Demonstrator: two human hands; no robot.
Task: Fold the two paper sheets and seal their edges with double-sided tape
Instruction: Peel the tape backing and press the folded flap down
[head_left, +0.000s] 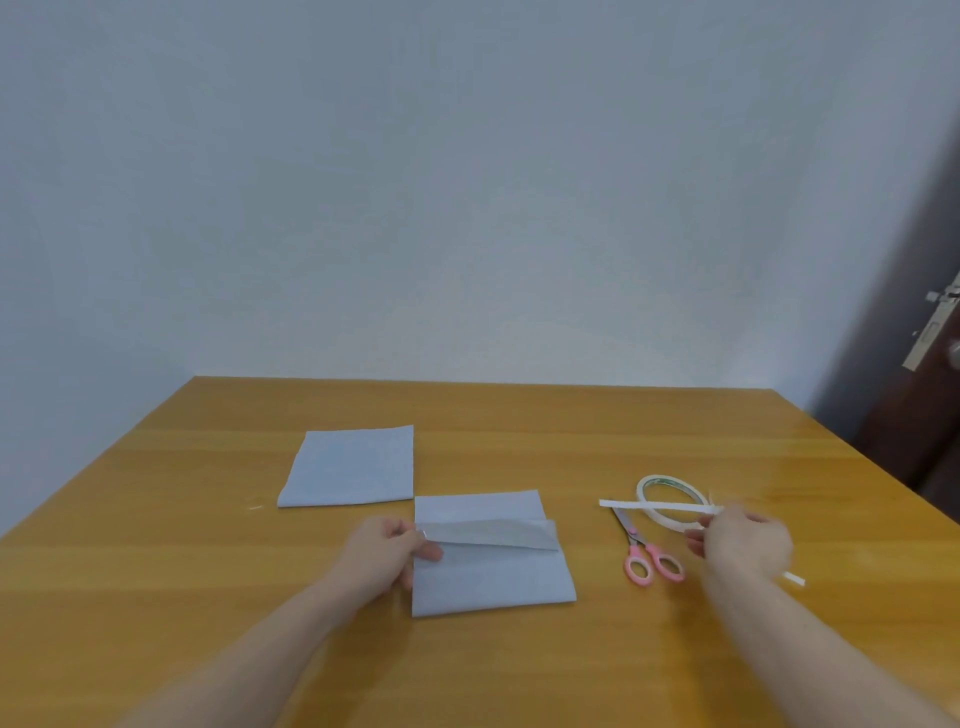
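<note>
A folded white sheet (493, 571) lies near the table's middle, its upper flap turned back toward me. My left hand (387, 553) pinches that flap at its left end. A second folded sheet (353, 467) lies flat farther back on the left. My right hand (743, 540) pinches a long white strip of tape (654, 505) that stretches leftward in the air. The roll of double-sided tape (670, 499) lies on the table just behind the strip.
Pink-handled scissors (647, 556) lie shut between the near sheet and my right hand. A small white scrap (794, 578) lies right of my right wrist. The wooden table (519, 675) meets a pale wall at the back; a dark door (930, 395) stands at the right.
</note>
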